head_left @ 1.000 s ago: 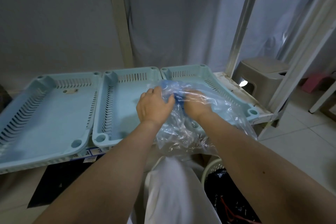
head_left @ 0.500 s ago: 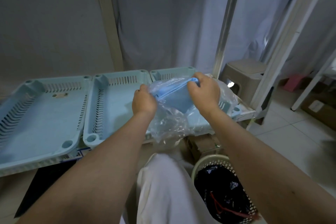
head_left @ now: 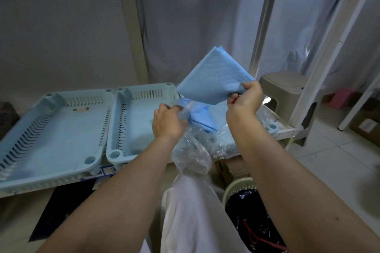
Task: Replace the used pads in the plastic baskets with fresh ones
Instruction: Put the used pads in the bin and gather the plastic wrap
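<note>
- Midway, by the look of things: one folded blue pad (head_left: 213, 77) lifted clear above the baskets, pinched at its lower corner by the right hand (head_left: 244, 98), fingers and thumb curled tight on the fabric.
- Lower down, gripped at the mouth by the left hand (head_left: 167, 122): a clear plastic bag (head_left: 193, 154), fingers curled into the film, more folded blue pads (head_left: 200, 116) showing inside.
- Lined up on the shelf: a left basket (head_left: 51, 129) and a middle basket (head_left: 131, 121), both pale blue, both apparently bare, no liner visible on either floor.
- Barely seen beneath bag and arms: a third basket (head_left: 272, 127) at the right, only its near corner showing; contents impossible to tell.
- Judged done: used pads seemingly gone from the two visible baskets; first fresh pad out of the pack.
- Judged left: unfolding that pad, laying it flat in a basket, then repeating for the others.
- Below right, on the floor: a waste bin (head_left: 238, 186) with a dark liner, near at hand.
</note>
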Available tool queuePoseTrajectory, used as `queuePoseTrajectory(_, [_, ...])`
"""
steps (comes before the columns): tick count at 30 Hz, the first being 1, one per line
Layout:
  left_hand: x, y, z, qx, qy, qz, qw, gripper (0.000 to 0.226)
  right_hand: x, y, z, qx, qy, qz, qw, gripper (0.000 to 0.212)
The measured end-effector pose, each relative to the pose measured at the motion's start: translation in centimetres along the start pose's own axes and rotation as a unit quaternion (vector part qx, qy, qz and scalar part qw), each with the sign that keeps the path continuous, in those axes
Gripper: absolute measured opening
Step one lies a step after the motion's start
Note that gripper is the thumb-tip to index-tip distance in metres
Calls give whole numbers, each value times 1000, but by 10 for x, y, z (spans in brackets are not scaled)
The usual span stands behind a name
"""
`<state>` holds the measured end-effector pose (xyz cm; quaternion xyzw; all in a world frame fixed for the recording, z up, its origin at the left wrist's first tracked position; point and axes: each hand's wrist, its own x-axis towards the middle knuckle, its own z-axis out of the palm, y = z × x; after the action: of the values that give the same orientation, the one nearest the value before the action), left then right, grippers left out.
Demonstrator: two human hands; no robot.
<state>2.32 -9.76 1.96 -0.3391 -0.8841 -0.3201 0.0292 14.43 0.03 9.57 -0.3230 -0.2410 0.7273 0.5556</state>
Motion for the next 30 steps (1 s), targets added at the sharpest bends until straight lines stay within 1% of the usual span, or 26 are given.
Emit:
queuePoseTrajectory(1, [0, 0, 0, -27, -17, -5, 999, 33, -4, 2, 3, 12, -5, 17, 1000, 14])
queuePoseTrajectory(3, [-1, 2, 1, -97, -48, -5, 994, 15, -14, 7, 9, 20, -40, 31, 999, 14])
queuePoseTrajectory(4, [0, 4, 2, -134, -61, -22, 989, 19, -19, 11, 11, 16, -66, 31, 997, 15])
queuePoseTrajectory(5, [2, 5, 2, -190, -68, -62, 977, 23, -23, 15, 13, 8, -94, 27, 995, 17])
queuePoseTrajectory(6, [2, 9, -1, -266, -84, -114, 953, 22, -24, 22, 14, -3, -124, 20, 992, 20])
queuePoseTrajectory(7, [3, 11, -2, -352, -100, -158, 917, 22, -24, 29, 14, -24, -156, 4, 987, 23])
queuePoseTrajectory(8, [2, 13, -5, -434, -117, -189, 873, 29, -24, 37, 13, -75, -184, -35, 979, 24])
queuePoseTrajectory(9, [2, 13, -7, -505, -133, -205, 828, 43, -23, 45, 11, -165, -207, -96, 960, 24])
queuePoseTrajectory(10, [2, 13, -11, -562, -148, -214, 785, 61, -22, 53, 8, -270, -227, -166, 921, 22])
queuePoseTrajectory(11, [5, 12, -13, -612, -159, -217, 744, 77, -24, 61, 4, -360, -245, -221, 872, 21])
queuePoseTrajectory(12, [8, 11, -15, -653, -169, -222, 704, 88, -26, 68, 0, -424, -269, -260, 825, 22])
queuePoseTrajectory(13, [9, 11, -19, -689, -183, -229, 663, 91, -29, 73, -4, -469, -294, -281, 784, 26])
queuePoseTrajectory(14, [10, 11, -22, -711, -193, -240, 632, 89, -31, 77, -8, -500, -316, -284, 755, 29])
queuePoseTrajectory(15, [9, 12, -24, -722, -202, -255, 611, 81, -34, 79, -11, -523, -335, -269, 736, 30])
queuePoseTrajectory(16, [10, 11, -23, -712, -197, -274, 616, 67, -34, 81, -12, -542, -349, -251, 722, 30])
queuePoseTrajectory(17, [8, 10, -20, -693, -192, -294, 629, 52, -35, 80, -12, -569, -354, -237, 703, 29])
queuePoseTrajectory(18, [8, 8, -17, -672, -182, -315, 645, 39, -35, 78, -10, -599, -348, -238, 681, 30])
queuePoseTrajectory(19, [7, 5, -14, -657, -171, -333, 655, 30, -33, 75, -7, -624, -327, -249, 665, 35])
queuePoseTrajectory(20, [6, 1, -9, -644, -154, -348, 664, 24, -30, 72, -5, -630, -291, -275, 665, 39])
queuePoseTrajectory(22, [5, -4, -5, -642, -132, -366, 661, 23, -18, 60, 1, -605, -203, -340, 691, 33])
queuePoseTrajectory(23, [5, -5, -3, -650, -129, -373, 650, 26, -10, 54, 4, -600, -165, -360, 695, 29])
queuePoseTrajectory(24, [5, -6, -2, -655, -128, -379, 641, 30, 0, 49, 6, -611, -141, -364, 688, 29])
queuePoseTrajectory(26, [7, -8, 2, -659, -127, -392, 629, 37, 30, 47, 4, -676, -118, -313, 657, 33])
queuePoseTrajectory(28, [11, -12, 5, -652, -125, -403, 630, 40, 63, 54, -4, -743, -87, -205, 632, 33])
queuePoseTrajectory(30, [14, -14, 8, -648, -124, -411, 629, 41, 80, 59, -15, -771, -83, -69, 627, 45])
